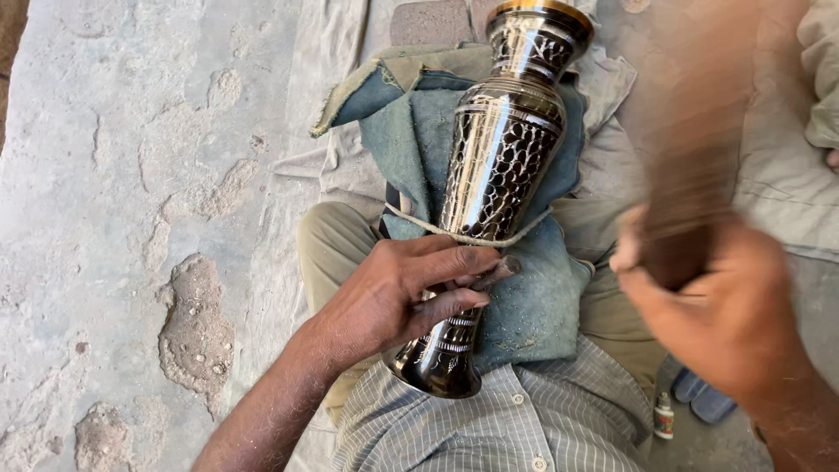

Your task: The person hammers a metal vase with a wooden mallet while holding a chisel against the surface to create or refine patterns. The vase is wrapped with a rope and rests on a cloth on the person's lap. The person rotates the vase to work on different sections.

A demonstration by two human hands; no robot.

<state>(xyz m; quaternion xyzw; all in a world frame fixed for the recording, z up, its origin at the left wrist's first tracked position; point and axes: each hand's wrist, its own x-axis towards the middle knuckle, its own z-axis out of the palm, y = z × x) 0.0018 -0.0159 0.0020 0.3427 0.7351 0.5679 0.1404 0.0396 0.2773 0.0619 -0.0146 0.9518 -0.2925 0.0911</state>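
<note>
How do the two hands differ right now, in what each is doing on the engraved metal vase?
The left hand is sharp in view and rests on the lower neck of the dark, shiny engraved metal vase, pinning a thin tool against it. The right hand is blurred by motion, off the vase, gripping a brown stick-like tool. Both hands are bare and closed around something.

Two bare forearms, no sleeves reaching wrists, fine hair along left one. Left hand [404, 293] sharp, bare of rings; right hand [712, 301] blurred. Pale grey finely checked cotton shirt [507, 419], small light buttons down front placket. Olive-khaki cloth trousers [336, 240] over legs.
</note>
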